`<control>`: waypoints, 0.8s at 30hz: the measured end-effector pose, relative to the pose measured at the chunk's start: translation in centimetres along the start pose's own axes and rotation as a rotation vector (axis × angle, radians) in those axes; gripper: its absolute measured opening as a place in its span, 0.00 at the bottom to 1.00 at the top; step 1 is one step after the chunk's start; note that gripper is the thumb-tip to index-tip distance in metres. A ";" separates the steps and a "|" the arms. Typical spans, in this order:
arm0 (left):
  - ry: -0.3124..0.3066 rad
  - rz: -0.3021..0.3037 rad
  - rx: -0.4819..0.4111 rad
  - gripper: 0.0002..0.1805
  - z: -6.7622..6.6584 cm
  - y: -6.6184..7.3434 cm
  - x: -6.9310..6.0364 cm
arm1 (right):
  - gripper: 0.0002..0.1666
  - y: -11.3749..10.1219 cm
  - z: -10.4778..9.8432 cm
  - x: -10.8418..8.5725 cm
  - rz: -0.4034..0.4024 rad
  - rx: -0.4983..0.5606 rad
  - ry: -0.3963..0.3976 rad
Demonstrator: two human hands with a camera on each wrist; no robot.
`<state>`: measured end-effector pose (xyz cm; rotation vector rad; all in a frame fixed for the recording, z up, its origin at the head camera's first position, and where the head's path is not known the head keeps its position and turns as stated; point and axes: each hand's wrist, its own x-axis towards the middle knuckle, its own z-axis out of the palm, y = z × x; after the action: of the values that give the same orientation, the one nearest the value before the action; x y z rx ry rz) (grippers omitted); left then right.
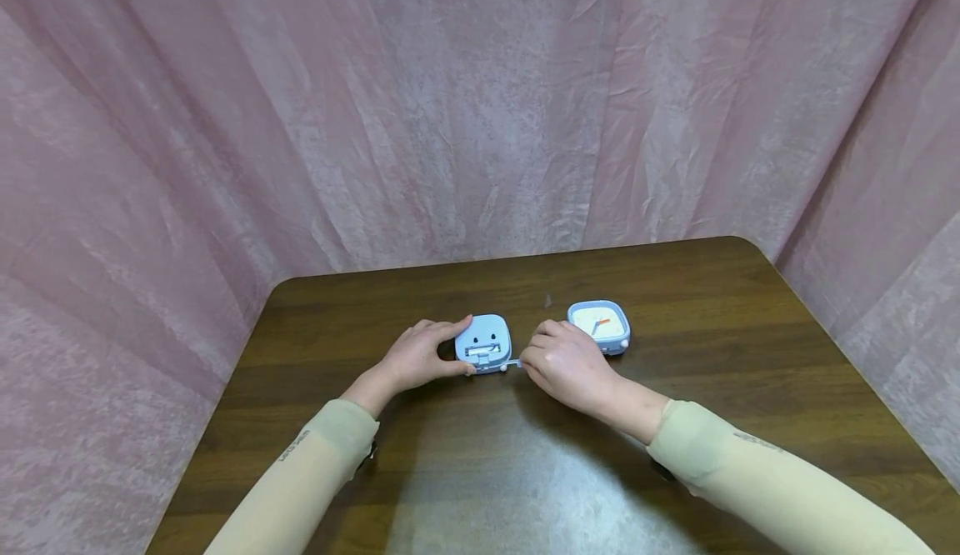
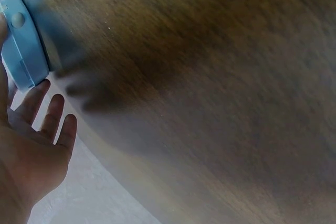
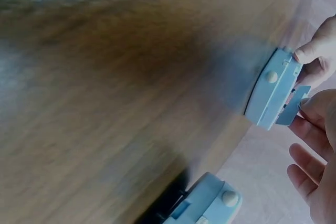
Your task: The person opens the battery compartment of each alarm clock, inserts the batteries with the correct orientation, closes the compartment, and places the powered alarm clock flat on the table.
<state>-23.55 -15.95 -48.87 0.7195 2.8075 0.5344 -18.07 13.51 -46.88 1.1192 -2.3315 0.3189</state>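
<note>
A light blue clock (image 1: 483, 340) lies with its back up on the wooden table, two dark dots and an open battery slot showing. My left hand (image 1: 420, 355) grips it at the left, thumb on the near edge and fingers at the far edge. In the left wrist view only part of the clock's side (image 2: 23, 45) shows. Just right of it, my right hand (image 1: 566, 367) pinches a small flat blue battery cover (image 3: 294, 106) between thumb and fingers. A second blue clock (image 1: 600, 323), white dial up with an orange hand, sits beyond the right hand.
The brown wooden table (image 1: 465, 472) has rounded far corners. Behind it hangs a pink curtain (image 1: 480, 122), with more curtain on both sides. A small pale speck (image 1: 547, 300) lies on the table between the clocks, toward the back.
</note>
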 end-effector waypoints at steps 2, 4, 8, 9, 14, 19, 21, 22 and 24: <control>0.002 0.000 0.001 0.53 0.0 0.0 0.0 | 0.03 0.0 0.1 0.4 0.000 0.002 0.006; 0.007 0.003 -0.002 0.53 0.0 0.0 0.0 | 0.03 -0.1 0.2 0.8 -0.003 0.001 0.014; 0.011 0.007 -0.002 0.52 0.0 0.0 0.0 | 0.04 -0.2 0.4 1.6 -0.009 -0.004 0.033; 0.011 0.008 -0.001 0.52 0.0 0.0 0.0 | 0.04 -0.3 0.5 1.8 -0.009 -0.008 0.035; 0.015 0.008 -0.004 0.52 0.0 0.1 -0.1 | 0.04 -0.5 0.9 2.6 0.003 -0.008 0.031; 0.015 0.009 -0.006 0.52 -0.1 0.2 -0.2 | 0.04 -0.8 1.4 3.3 0.021 0.008 0.022; 0.015 0.009 -0.010 0.52 -0.1 0.2 -0.2 | 0.04 -0.9 1.7 3.6 0.025 0.010 0.025; 0.014 0.008 -0.011 0.52 -0.1 0.2 -0.2 | 0.04 -0.9 1.8 3.7 0.028 0.010 0.026; 0.012 0.007 -0.012 0.52 0.0 0.2 -0.2 | 0.04 -1.0 2.1 3.9 0.034 0.006 0.030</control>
<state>-23.36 -15.92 -48.76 0.7264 2.8116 0.5589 -20.01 9.44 -46.51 1.0713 -2.3275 0.3534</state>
